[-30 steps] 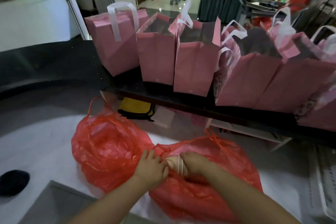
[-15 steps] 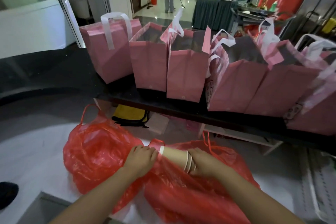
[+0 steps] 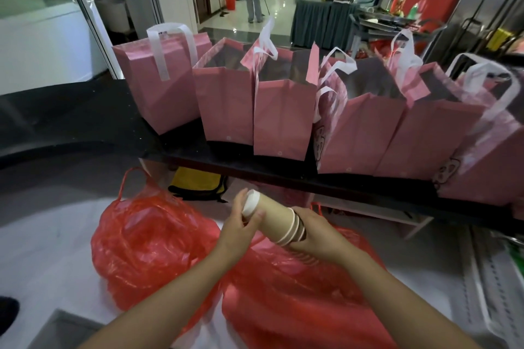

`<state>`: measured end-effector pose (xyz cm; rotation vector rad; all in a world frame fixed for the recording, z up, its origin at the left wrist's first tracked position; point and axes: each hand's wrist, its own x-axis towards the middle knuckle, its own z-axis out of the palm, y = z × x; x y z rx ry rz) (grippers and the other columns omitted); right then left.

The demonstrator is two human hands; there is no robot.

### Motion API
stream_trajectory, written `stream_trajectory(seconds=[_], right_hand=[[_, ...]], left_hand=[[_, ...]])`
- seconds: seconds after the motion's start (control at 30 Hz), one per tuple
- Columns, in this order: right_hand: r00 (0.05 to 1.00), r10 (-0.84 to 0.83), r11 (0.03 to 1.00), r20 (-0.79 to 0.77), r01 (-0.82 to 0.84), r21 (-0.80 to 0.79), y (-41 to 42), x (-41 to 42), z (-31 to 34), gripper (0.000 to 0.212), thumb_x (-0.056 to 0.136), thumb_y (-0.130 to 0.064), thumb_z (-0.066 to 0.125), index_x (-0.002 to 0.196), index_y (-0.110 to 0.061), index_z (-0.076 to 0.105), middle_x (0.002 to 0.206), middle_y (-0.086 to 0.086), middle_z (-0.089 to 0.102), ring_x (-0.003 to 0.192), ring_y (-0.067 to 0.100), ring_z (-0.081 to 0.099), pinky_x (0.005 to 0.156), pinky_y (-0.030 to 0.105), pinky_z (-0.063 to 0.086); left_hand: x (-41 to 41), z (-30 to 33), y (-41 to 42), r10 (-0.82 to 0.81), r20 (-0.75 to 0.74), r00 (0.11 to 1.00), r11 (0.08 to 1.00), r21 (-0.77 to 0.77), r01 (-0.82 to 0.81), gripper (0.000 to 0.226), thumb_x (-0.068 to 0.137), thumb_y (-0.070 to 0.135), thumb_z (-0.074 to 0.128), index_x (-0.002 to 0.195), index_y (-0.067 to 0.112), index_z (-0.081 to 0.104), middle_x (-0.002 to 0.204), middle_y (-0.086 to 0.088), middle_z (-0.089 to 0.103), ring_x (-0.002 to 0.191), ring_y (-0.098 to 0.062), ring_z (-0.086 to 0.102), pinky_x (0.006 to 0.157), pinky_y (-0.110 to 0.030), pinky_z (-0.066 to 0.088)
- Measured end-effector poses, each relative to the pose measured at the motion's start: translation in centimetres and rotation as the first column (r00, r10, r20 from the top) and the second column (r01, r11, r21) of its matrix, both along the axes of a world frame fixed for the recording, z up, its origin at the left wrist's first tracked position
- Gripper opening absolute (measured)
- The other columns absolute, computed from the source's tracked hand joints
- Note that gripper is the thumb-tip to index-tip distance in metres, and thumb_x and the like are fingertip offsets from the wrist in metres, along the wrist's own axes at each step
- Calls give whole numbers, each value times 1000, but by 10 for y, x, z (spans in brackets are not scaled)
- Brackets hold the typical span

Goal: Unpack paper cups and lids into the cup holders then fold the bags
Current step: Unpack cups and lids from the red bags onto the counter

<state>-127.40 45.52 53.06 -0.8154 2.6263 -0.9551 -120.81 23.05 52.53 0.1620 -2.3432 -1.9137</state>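
Observation:
A nested stack of tan paper cups [image 3: 276, 217] with white rims lies sideways above two red plastic bags. My left hand [image 3: 243, 224] grips the stack's narrow bottom end. My right hand [image 3: 314, 232] grips the rim end, where several rims fan out. The right red bag [image 3: 297, 300] lies under my forearms, its mouth toward the cups. The left red bag [image 3: 147, 241] sits crumpled beside it on the white counter [image 3: 42, 249]. No lids or cup holders are visible.
Several pink paper bags [image 3: 283, 116] with white handles stand in a row on a black ledge [image 3: 85, 122] behind the counter. A yellow and black object [image 3: 197, 183] lies under the ledge. A person mops the floor far behind.
The cup stack has come out of the right red bag and risen above it. My left hand moved from the bag's plastic to the stack's bottom end. The camera tilted up.

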Motion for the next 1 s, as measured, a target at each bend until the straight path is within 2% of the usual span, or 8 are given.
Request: stream_trajectory(seconds=[0.13,0.33,0.53,0.67,0.73,0.8,0.9,1.0], right_hand=[[992,-121,974,-17,116,-197,-16,5,13,70,63,-54,79,127,-43,52,119,-24,61,107,-14,55,85,2,38],[971,-203,919,129,234,-317,-14,14,-1,75,63,-43,90,123,-56,47,121,-24,65,111,-4,62,91,27,54],[973,-165,964,163,194,-183,5,22,-28,80,68,-36,85,128,-62,39,130,-26,59,120,-5,57,102,32,51],[976,-69,995,208,82,-51,12,20,-33,100,69,-33,80,145,-61,22,145,-38,41,135,-10,42,103,4,34],[969,-100,992,227,81,94,21,17,-39,100,76,-28,77,158,-32,20,157,-14,37,144,7,38,110,14,33],[970,-138,954,199,76,290,29,16,-46,78,85,-27,72,153,-13,35,152,2,48,138,22,48,106,26,41],[965,-140,881,220,20,473,31,24,-53,43,87,-41,62,123,-17,61,123,9,68,111,30,65,82,31,49],[982,-113,778,152,-8,629,32,29,-65,49,91,-43,56,135,-21,54,136,9,60,123,30,58,95,37,47]], left_hand=[[-14,23,11,147,-150,978,985,108,-131,87,76,62,77,149,44,32,137,24,53,120,2,58,90,-19,54],[-27,33,19,-9,-142,990,1000,-15,7,88,71,55,86,142,48,36,130,24,60,120,-4,61,96,-35,56],[-16,1,29,-80,-69,994,989,-128,71,89,69,36,89,140,40,35,125,34,55,120,3,57,98,-39,55],[-15,1,23,-43,-63,997,987,-157,33,88,71,31,86,142,39,35,125,31,57,121,-5,58,99,-41,53],[-14,3,21,-35,-67,997,986,-166,23,85,71,36,85,140,42,35,129,22,57,124,-12,56,100,-43,52],[-12,1,20,-28,-58,998,990,-143,20,82,72,38,85,135,49,34,133,11,56,128,-17,53,101,-44,52],[-8,-4,20,1,-28,1000,996,-89,-3,84,73,40,85,139,50,33,141,5,50,133,-16,49,105,-44,50],[-3,-12,22,37,13,999,999,-22,-37,93,68,45,86,144,50,31,140,24,50,130,-4,51,105,-41,51]])
